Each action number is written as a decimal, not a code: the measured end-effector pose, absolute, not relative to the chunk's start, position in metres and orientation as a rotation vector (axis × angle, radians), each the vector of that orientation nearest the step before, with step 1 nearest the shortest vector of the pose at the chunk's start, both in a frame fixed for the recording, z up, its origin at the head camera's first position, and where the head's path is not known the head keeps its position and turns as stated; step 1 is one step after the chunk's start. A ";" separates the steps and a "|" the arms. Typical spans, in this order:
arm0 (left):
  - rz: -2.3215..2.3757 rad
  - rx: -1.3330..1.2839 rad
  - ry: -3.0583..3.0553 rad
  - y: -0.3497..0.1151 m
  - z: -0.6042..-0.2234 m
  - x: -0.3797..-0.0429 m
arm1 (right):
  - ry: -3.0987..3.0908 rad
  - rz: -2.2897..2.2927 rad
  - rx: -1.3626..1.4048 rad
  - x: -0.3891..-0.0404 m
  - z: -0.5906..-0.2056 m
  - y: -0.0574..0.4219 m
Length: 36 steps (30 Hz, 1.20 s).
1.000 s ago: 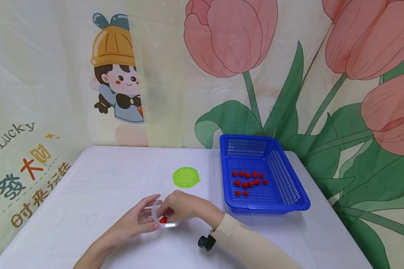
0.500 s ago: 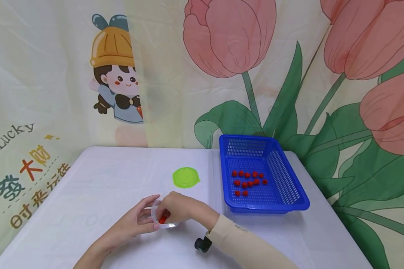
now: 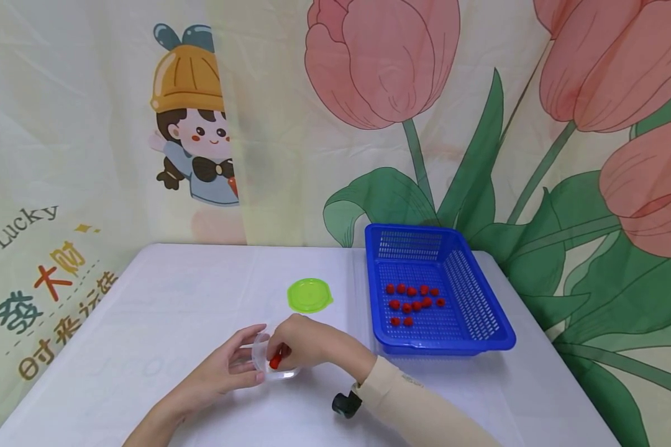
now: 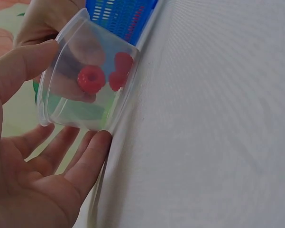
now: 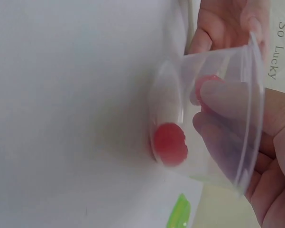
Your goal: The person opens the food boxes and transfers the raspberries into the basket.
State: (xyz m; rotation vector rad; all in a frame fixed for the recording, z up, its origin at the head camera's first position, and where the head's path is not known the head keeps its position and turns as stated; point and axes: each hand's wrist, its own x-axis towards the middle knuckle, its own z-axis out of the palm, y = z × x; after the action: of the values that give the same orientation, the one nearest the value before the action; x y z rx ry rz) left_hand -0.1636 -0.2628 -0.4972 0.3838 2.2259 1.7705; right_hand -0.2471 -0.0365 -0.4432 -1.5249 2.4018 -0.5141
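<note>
My left hand [image 3: 223, 366] holds a clear plastic cup [image 4: 61, 107] on the white table, thumb at the rim and fingertips against the opposite side. My right hand [image 3: 302, 341] reaches into the cup, and its thumb and finger pinch a red raspberry [image 5: 206, 90] above the cup's base. More red lies on the base: the right wrist view has one raspberry [image 5: 170, 145] there. Through the wall in the left wrist view, I cannot tell whether this red patch [image 4: 122, 66] is one berry or two.
A blue perforated basket [image 3: 444, 343] stands to the right, with several raspberries [image 3: 416, 305] in loose rows on its floor. Beyond the cup lies a bright green lid [image 3: 309, 295], flat on the white table [image 3: 212, 285]. A printed cloth [image 3: 279, 124] hangs behind.
Inside the cup, my right hand dips slightly left, then comes back right and up a little with the raspberry. My left hand and the cup stay in place.
</note>
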 end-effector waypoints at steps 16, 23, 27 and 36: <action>1.777 0.373 2.228 -0.263 -0.495 -0.163 | 2.468 -0.659 -1.503 -0.253 -0.400 0.022; 1.788 0.397 2.230 -0.262 -0.496 -0.163 | 2.527 -0.718 -1.493 -0.255 -0.390 0.055; 1.783 0.370 2.231 -0.261 -0.496 -0.163 | 2.588 -0.750 -1.463 -0.256 -0.383 0.078; 1.764 0.351 2.246 -0.261 -0.496 -0.163 | 2.746 -0.821 -1.358 -0.266 -0.382 0.137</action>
State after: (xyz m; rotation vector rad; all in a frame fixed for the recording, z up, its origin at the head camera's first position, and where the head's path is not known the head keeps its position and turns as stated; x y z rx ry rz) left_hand -0.1632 -0.2611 -0.4960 0.3510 2.2463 1.7644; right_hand -0.2660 0.1371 -0.3819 -1.3576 2.7458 -0.8209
